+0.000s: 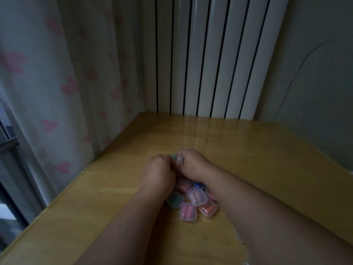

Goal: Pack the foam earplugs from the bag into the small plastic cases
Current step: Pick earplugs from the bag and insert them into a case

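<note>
mid-frame, the right hand point(193, 163) grips a clear case point(180, 161) while the left hand point(160, 174), fingers curled, seems in the dim light to pinch a green earplug point(173, 156) at its mouth, above the filled cases point(193, 202); next, seat it and snap the lid shut.

Two hands, the left hand point(158, 169) and the right hand point(193, 163), are meeting over the surface point(267, 159), the right one gripping one clear case point(180, 159). At least six closed cases point(196, 197) are lying in one pile: three showing pink plugs point(186, 210), one orange, one green, one blue.
</note>
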{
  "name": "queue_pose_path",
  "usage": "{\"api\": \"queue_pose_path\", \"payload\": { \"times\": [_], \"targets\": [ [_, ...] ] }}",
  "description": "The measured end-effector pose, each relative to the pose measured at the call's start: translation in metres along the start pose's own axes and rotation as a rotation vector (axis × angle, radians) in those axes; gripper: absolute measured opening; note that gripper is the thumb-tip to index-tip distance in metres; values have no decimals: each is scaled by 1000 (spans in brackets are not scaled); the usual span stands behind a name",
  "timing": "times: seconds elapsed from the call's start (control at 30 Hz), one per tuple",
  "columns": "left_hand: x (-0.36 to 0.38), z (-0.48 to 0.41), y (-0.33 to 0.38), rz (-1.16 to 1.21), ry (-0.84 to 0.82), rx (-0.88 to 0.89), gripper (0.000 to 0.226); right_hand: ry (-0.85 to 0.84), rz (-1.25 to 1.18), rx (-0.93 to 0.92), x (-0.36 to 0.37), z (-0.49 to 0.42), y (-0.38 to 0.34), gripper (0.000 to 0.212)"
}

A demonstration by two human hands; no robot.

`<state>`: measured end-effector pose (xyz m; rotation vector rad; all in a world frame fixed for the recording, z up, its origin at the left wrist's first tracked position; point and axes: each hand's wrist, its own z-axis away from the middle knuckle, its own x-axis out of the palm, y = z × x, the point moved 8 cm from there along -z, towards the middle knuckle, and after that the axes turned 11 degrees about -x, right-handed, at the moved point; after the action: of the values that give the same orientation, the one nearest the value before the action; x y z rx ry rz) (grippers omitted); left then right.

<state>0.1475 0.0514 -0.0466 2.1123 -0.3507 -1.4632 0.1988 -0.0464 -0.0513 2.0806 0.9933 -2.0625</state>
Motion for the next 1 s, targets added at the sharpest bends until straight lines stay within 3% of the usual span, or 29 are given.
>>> {"api": "queue_pose_path", "payload": {
  "times": [0.33,0.6,1.0],
  "targets": [
    [-1,0,2,-8,0,9,21,56,-59,-11,-4,3,0,18],
    [-1,1,2,-8,-4,12,20,51,-84,-14,-11,10,-3,34],
    [2,0,1,-4,-14,7,19,58,-79,-17,-10,12,-1,29]
  ]
}}
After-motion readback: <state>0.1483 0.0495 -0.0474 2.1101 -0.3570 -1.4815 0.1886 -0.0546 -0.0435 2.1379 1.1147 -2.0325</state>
